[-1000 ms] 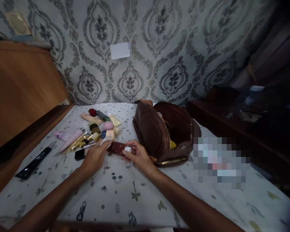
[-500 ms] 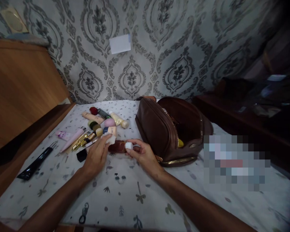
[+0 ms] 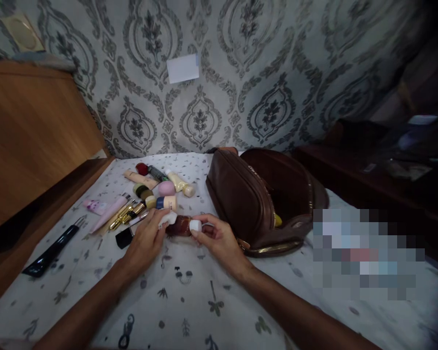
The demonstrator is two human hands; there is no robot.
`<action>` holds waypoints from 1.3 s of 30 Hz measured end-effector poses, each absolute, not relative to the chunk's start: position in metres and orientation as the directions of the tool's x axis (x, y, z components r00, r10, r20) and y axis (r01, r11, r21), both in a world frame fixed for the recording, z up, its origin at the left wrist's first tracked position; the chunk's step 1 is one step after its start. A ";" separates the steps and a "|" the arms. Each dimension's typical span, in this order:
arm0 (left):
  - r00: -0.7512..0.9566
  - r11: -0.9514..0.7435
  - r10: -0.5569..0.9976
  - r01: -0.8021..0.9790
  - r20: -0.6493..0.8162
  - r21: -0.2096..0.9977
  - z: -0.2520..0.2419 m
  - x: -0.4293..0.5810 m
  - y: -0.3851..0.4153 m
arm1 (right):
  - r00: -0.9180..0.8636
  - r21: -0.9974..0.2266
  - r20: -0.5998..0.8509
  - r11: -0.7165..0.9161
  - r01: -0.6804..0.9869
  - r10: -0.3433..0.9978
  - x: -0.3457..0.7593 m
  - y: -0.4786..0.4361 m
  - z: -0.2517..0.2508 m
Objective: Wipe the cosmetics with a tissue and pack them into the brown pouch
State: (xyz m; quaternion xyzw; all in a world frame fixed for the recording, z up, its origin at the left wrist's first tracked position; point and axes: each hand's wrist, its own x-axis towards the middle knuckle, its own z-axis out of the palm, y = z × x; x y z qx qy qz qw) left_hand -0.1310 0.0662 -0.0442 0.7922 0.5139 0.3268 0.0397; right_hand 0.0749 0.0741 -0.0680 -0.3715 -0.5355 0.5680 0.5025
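A small bottle [image 3: 179, 226] of reddish-brown liquid lies on its side just above the printed cloth, its white cap [image 3: 195, 226] pointing right. My right hand [image 3: 219, 241] pinches that cap between thumb and fingers. At the bottle's other end my left hand [image 3: 148, 241] is closed on a crumpled white tissue [image 3: 167, 220], which touches the glass. Part of the bottle is hidden behind the left fingers. Close behind the hands lies a jar with a dark blue band [image 3: 167, 202]. Right of my right hand stands a brown leather bag [image 3: 237, 194], unzipped.
Cosmetics cluster at the left: a pink tube [image 3: 109, 214], gold tubes [image 3: 122, 216], a pink sponge [image 3: 166, 188], a cream tube [image 3: 178, 182]. A black-handled tool [image 3: 53, 252] lies farther left. Wooden furniture [image 3: 40, 116] borders the left; a patterned wall [image 3: 200, 116] stands behind.
The tissue has shifted slightly along the bottle, and more of the white wad shows. Both hands keep their hold. The whole view has shifted a little.
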 end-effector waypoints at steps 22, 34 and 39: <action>0.402 -0.633 0.762 0.629 0.508 0.452 -0.036 -0.132 0.063 | -0.214 -0.918 0.380 0.395 0.035 0.900 0.076 0.069 -0.068; 0.437 -0.710 0.677 0.599 0.593 0.369 -0.030 -0.129 0.063 | -0.226 -0.905 0.402 0.423 0.052 0.888 0.077 0.067 -0.064; 0.539 -0.792 0.560 0.572 0.630 0.215 -0.023 -0.115 0.058 | -0.223 -0.869 0.455 0.485 0.103 0.862 0.078 0.066 -0.064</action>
